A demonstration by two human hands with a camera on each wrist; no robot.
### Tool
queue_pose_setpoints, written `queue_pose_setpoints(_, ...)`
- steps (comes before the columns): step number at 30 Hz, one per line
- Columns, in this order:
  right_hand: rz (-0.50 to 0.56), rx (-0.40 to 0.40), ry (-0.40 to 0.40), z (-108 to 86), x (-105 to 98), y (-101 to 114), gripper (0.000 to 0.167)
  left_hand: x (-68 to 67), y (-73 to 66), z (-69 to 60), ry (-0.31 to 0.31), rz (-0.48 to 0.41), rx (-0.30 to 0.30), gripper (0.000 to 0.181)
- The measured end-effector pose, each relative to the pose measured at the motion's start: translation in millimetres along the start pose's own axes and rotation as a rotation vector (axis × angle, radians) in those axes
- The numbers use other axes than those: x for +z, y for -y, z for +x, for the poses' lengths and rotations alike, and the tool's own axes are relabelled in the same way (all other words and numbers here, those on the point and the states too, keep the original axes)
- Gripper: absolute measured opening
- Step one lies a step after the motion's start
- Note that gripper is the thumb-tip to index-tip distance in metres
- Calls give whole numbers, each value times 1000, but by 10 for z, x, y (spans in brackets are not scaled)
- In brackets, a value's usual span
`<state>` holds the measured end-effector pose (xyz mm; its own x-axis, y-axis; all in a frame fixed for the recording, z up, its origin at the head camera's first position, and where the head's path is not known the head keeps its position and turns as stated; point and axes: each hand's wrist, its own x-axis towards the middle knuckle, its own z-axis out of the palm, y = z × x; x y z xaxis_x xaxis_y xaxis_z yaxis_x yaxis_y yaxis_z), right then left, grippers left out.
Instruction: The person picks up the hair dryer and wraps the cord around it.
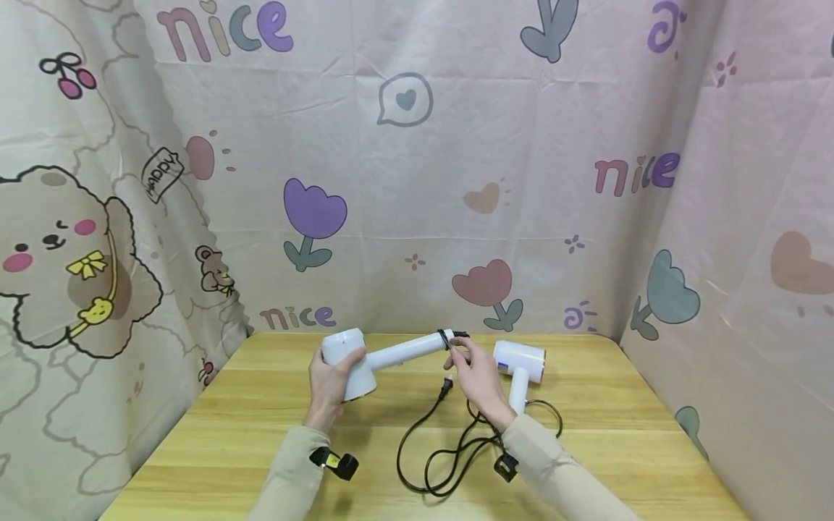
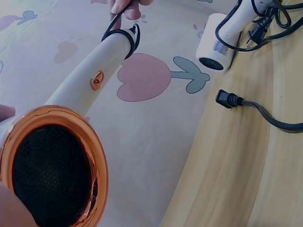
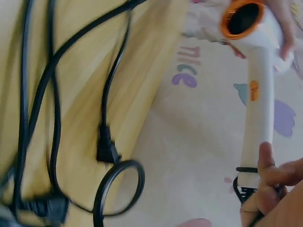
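Hair dryer [image 1: 391,357], white with a copper-coloured rim, is held above the table [image 1: 260,405], its handle to the right; the left hand [image 1: 329,380] grips the barrel and the right hand [image 1: 478,374] pinches black cord [image 2: 113,21] at the handle's end. Loops of power cord [image 1: 435,493] lie below, a plug [image 1: 446,388] farther in. Beyond, a second hair dryer [image 1: 519,359] lies near the back edge, right of centre, before a printed curtain [image 1: 417,174].

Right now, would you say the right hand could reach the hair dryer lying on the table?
Probably yes: the right hand is near the lying hair dryer and nothing seems between them, but it should first release the black cord it pinches.
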<state>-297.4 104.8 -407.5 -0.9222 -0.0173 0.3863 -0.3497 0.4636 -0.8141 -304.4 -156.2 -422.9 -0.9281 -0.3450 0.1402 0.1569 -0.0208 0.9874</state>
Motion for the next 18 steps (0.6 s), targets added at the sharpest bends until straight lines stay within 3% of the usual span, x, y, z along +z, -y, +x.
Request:
queue_pose_setpoints(3,221,182,114,31,-55,-8,38,-10,-9,3,-14,-22,-11,68)
queue_pose_setpoints(6,366,280,278,88,-136,-61,45,-33,-12,31,-18,-60,-40,63)
queue_pose_setpoints(10,419,315,464,164,-257,-205,39,-91,-19,64,25,-92,-97,64)
queue_pose_setpoints(18,569,379,676,275,-504,-526,20,-202,-79,123,107,-136,-198,64)
